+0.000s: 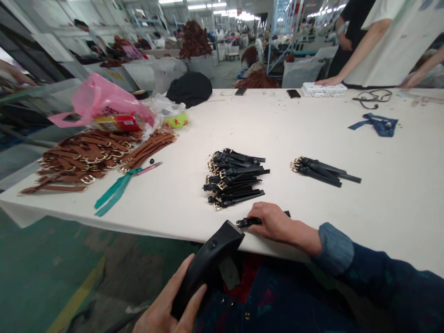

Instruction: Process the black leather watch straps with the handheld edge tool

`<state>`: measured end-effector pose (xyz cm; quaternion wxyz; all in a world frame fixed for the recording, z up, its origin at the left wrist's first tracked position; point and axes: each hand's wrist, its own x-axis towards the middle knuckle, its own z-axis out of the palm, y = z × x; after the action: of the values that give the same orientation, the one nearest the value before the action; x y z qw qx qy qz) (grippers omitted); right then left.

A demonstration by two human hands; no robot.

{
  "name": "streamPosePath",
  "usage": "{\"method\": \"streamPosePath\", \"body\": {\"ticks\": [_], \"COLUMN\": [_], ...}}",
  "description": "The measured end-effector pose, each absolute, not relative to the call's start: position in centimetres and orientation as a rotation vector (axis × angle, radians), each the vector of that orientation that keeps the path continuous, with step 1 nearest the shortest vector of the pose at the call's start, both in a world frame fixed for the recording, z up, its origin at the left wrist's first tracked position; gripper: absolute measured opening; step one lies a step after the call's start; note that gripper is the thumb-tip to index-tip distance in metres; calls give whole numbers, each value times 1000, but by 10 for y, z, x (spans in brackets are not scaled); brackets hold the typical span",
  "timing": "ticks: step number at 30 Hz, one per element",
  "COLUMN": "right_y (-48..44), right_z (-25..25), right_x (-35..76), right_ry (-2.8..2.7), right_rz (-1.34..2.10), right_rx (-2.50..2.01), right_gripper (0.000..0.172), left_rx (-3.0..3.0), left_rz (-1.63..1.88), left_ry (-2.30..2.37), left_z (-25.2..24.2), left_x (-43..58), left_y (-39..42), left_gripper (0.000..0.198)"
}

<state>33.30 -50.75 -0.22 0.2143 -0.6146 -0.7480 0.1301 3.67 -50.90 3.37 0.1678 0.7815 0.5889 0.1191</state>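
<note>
My left hand point(169, 298) grips a black handheld electric device point(208, 263) below the table's near edge, its head tilted up towards the table. My right hand point(277, 224) lies on a black leather strap point(248, 222) at that edge, its buckle end showing beside my fingers. Just beyond it is a large pile of black straps with gold buckles point(232, 178). A smaller pile of the same straps point(322, 171) lies further right. Neither hand touches these piles.
Brown straps with gold buckles point(86, 157) and a teal ribbon point(116, 192) lie left on the white table point(381, 208). A pink plastic bag point(104, 101) lies behind them. A co-worker's hand point(328, 81) rests on the far edge near a white power strip point(324, 89).
</note>
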Motion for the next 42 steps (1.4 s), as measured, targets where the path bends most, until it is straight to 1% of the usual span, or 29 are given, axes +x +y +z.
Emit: {"method": "streamPosePath", "body": {"ticks": [2,5,9,14,17,23,28,37,42], "right_y": [-521,-532,-534,-534,-532,-528,-525,-524,-523], "right_z": [-11,-24,-30,-31,-31,-29,-32,-31,-33], "right_x": [335,337,338,338,339,338,342,342,342], "right_ry": [-2070,-1999,-1968,-1937,-1953,-1878,-1886,-1823,-1826], "right_rz": [357,350,376,377,412,458,458,565,547], "right_rx": [-1689,-1648,-1608,-1604,-1572,-1607,-1568,-1531,-1550], "right_gripper": [9,12,17,34,28,19,12,13,13], "left_rx": [2231,2261,2396,2527,2564,2679,2605,2624,2643], "left_rz": [310,225,28,-259,-337,-370,-379,-466,-543], "left_ry": [1664,1649,1606,1585,1563,1558,1607,1612,1645], "left_z": [34,37,45,58,63,68,72,69,75], "left_x": [38,45,58,67,71,89,108,82,97], "left_y": [-509,-508,-504,-492,-486,-485,-486,-490,-488], "left_gripper": [49,50,50,52,52,51,50,51,52]}}
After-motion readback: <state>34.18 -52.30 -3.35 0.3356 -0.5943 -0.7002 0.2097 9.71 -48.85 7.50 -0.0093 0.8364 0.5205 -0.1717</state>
